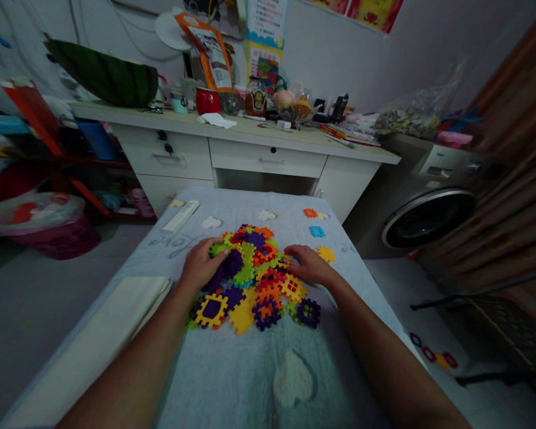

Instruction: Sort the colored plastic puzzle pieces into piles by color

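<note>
A heap of toothed plastic building tiles (pixel 245 262) in purple, yellow, orange, red and green lies mid-table. My left hand (pixel 202 263) rests against the heap's left side, finger and thumb apart, with the thumb touching a dark purple tile (pixel 232 263). On the opposite side, my right hand (pixel 310 264) reaches in with fingers bent but apart, by a yellow window-shaped tile (pixel 293 287). Some fingertips on both hands are hidden among the tiles. Beyond my right hand, an orange tile (pixel 310 213), a blue tile (pixel 317 231) and a yellow tile (pixel 326 254) lie separately.
The cloth-covered table (pixel 241 381) carries a white bar-shaped object (pixel 181 216) and a folded white sheet (pixel 120 310). Behind stands a cluttered white desk (pixel 268 156). A washing machine (pixel 422 202) is at right, a lined bin (pixel 40 226) at left. Several tiles (pixel 433 354) lie on the floor.
</note>
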Tool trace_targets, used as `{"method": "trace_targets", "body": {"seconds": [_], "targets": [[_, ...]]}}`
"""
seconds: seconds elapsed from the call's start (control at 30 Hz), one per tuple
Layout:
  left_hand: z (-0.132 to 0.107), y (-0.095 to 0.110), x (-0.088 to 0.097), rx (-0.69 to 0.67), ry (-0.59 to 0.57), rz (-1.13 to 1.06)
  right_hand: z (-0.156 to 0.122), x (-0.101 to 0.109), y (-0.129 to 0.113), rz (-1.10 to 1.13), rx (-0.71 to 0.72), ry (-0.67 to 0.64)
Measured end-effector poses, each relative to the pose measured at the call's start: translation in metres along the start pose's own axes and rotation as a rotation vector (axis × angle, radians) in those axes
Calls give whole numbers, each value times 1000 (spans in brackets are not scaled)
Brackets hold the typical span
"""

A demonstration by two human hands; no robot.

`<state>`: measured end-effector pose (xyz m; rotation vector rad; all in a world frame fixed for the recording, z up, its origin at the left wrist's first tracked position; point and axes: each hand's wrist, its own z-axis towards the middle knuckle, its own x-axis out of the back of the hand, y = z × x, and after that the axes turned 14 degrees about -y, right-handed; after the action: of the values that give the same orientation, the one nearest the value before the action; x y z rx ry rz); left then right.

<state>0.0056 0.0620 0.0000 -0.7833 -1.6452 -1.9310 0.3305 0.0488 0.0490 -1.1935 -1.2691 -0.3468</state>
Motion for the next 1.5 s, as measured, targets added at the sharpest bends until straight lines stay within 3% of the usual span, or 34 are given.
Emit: {"method": "trace_targets", "body": {"seconds": [0.13,0.3,0.5,0.6,0.73,1.13,1.33,1.5], "targets": [[0,-1,0,-8,2,16,-1,-1,1,14,-40,39],[-1,2,1,3,1,10,-15,16,23,15,-107,141],[-1,5,1,14,10,-9,-44,37,66,-63,-407,413],[-1,6,1,2,11,-14,-54,33,82,-97,-541,517],[-1,7,2,10,8,-23,-57,16,88,-96,-603,586],[-1,7,2,9,4,-13,-60,-1,81,-173,-661,510],[-1,9,3,19,2,-23,-58,-7,81,-156,-613,451],[-1,8,2,17,0,-23,-57,-8,81,-163,-592,489]]}}
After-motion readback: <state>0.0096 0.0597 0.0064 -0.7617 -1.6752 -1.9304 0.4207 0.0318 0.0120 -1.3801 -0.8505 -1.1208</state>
